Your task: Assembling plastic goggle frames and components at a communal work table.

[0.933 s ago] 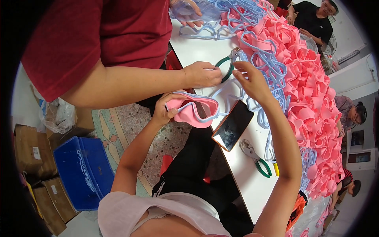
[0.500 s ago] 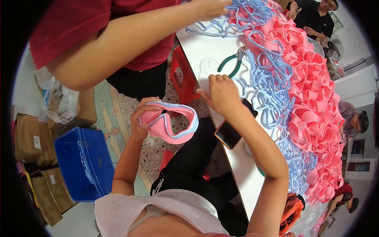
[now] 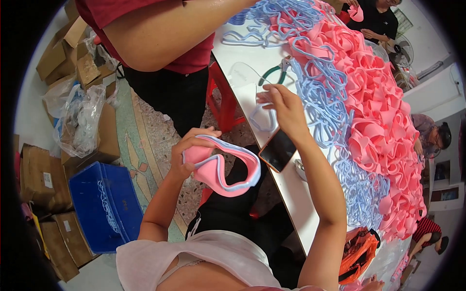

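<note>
My left hand (image 3: pixel 190 151) is closed on the end of a goggle-shaped pink foam band (image 3: pixel 206 175) with a pale blue rim, holding it above my lap. Over the table (image 3: pixel 310 211), near its edge, my right hand (image 3: pixel 286 109) has its fingers curled around part of a pale blue loop (image 3: pixel 264 127); the grip itself is partly hidden. A thin clear sheet (image 3: pixel 238 72) lies beyond my fingers. Close to it are green-handled pliers (image 3: pixel 280 76). The phone (image 3: pixel 277 151) rests at the table edge, below my right wrist.
A pile of pink foam pieces (image 3: pixel 378 121) and tangled blue loops (image 3: pixel 320 89) covers the far side. Another person's arm (image 3: pixel 184 36) reaches in from upper left. A red stool (image 3: pixel 221 99), blue bin (image 3: pixel 104 208) and cardboard boxes (image 3: pixel 39 169) stand on the floor.
The pink foam band has shifted right and slightly down with my left hand. A blue loop has come toward the table edge with my right hand. The co-worker's arm has shifted.
</note>
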`<state>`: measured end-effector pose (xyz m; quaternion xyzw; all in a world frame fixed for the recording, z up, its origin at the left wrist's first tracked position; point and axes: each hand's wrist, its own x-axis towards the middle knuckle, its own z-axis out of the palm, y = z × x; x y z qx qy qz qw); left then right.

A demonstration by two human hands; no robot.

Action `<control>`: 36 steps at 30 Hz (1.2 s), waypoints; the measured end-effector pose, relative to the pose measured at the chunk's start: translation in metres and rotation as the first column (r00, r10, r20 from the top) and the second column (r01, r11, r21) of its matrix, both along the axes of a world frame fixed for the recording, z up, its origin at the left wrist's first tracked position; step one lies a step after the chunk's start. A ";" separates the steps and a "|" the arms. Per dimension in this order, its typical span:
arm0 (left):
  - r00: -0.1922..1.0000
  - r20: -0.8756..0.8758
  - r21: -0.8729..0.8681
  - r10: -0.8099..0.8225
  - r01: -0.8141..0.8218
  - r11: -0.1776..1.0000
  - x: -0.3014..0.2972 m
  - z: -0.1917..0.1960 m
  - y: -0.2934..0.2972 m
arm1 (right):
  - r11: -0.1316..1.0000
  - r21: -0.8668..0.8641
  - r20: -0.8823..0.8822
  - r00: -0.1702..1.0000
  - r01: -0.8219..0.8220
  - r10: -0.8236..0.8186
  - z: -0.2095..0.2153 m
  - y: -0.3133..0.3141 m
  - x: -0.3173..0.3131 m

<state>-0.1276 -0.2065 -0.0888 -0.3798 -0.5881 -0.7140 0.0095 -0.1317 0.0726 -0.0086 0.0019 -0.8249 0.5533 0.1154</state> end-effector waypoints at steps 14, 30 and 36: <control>0.796 -0.061 0.037 -0.602 0.604 0.796 0.051 0.058 0.118 | 0.947 -0.300 0.112 0.982 -0.112 0.152 0.064 0.049 0.239; 0.595 0.057 0.141 -0.802 0.790 0.596 0.117 0.074 0.178 | 0.962 0.130 -0.554 0.822 0.239 -0.130 0.029 0.056 0.267; 0.648 -0.131 0.073 -0.750 0.761 0.645 0.110 0.084 0.172 | 0.929 0.132 -0.635 0.749 0.346 -0.188 0.043 0.068 0.267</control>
